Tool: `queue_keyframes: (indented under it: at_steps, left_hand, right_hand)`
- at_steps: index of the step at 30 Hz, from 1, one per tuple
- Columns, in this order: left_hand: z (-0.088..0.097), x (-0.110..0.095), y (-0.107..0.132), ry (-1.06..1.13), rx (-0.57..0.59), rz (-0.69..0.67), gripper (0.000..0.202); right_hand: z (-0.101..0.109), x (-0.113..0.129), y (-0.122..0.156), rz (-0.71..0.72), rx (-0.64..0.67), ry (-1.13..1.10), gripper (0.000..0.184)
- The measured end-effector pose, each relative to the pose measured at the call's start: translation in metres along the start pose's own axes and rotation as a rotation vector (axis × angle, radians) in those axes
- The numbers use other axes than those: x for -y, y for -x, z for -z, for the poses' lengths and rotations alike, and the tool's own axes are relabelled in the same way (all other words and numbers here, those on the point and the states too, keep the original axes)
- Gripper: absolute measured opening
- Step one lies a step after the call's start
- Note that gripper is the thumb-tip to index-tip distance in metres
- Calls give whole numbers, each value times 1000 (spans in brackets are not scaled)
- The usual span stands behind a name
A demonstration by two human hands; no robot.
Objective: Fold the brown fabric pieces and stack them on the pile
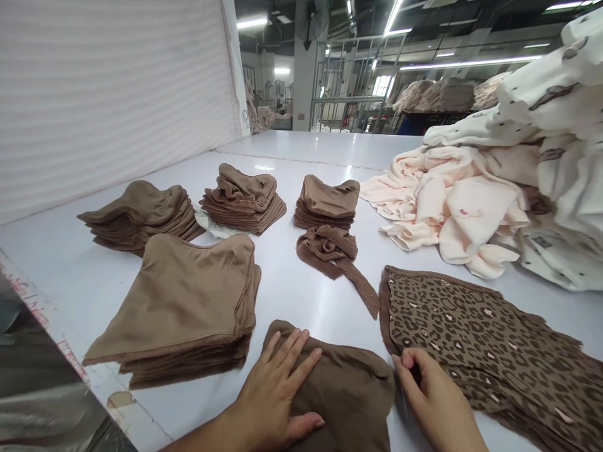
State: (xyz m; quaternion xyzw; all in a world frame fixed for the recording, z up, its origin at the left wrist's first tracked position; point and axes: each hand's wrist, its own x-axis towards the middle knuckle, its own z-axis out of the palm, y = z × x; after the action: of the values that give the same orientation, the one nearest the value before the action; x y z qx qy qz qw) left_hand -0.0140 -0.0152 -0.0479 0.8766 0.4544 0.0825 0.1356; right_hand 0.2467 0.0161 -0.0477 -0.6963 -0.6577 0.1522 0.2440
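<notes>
A dark brown fabric piece (348,383) lies at the table's near edge. My left hand (282,389) rests flat on it with fingers spread. To its right is a stack of leopard-print fabric pieces (452,326) with fuzzy brown edges. My right hand (433,395) is closed in a pinch at the left edge of this print, beside the brown piece. A larger stack of brown fabric pieces (188,301) sits left of my left hand. Beyond my hands a crumpled brown fabric strip (325,248) trails toward the leopard print.
Farther back stand three smaller brown fabric stacks: a left one (141,213), a middle one (245,198) and a right one (327,198). A heap of white and pale pink cloth (471,188) fills the right side. A pale hanging sheet (117,94) borders the white table (301,147) at left.
</notes>
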Motion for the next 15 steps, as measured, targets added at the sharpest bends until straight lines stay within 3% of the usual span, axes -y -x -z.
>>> queue_keyframes:
  at_steps: [3, 5, 8, 12, 15]
  left_hand:
    - [3, -3, 4, -107, -54, -3, 77]
    - [6, -8, -1, -143, -115, -10, 59]
    - [11, -11, -16, -162, -186, 113, 41]
    - [21, -9, -37, -148, -132, 361, 28]
    - [31, -5, -38, -91, -85, 336, 17]
  right_hand:
    - [4, 1, 9, 48, -92, -39, 27]
    - [3, 8, 13, 154, -97, -79, 29]
    - [-3, 20, 9, 223, -54, -91, 34]
    - [-12, 24, -5, 155, 82, -84, 36]
    - [-10, 20, -8, 156, 260, -141, 26]
